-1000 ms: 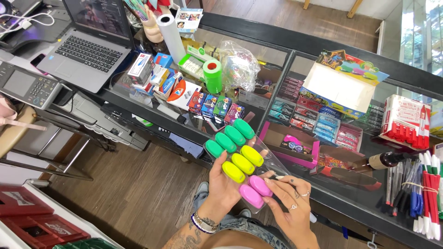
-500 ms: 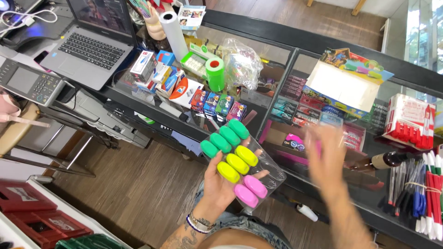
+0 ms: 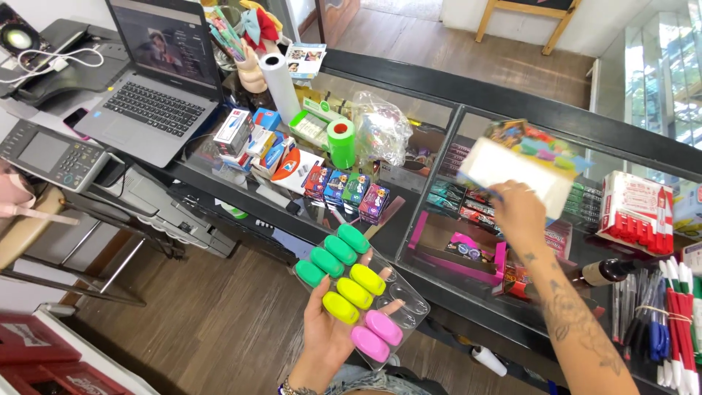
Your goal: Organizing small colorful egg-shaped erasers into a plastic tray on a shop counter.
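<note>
Head view: left hand (image 3: 330,330) palm up, fingers spread flat under clear plastic tray (image 3: 409,307) carrying green, yellow, pink oval highlighters (image 3: 351,291), low before glass counter (image 3: 431,132). Right hand (image 3: 518,211) closed on flat white packet (image 3: 515,172) with colourful top, raised over counter. Laptop (image 3: 157,88) far left.
</note>
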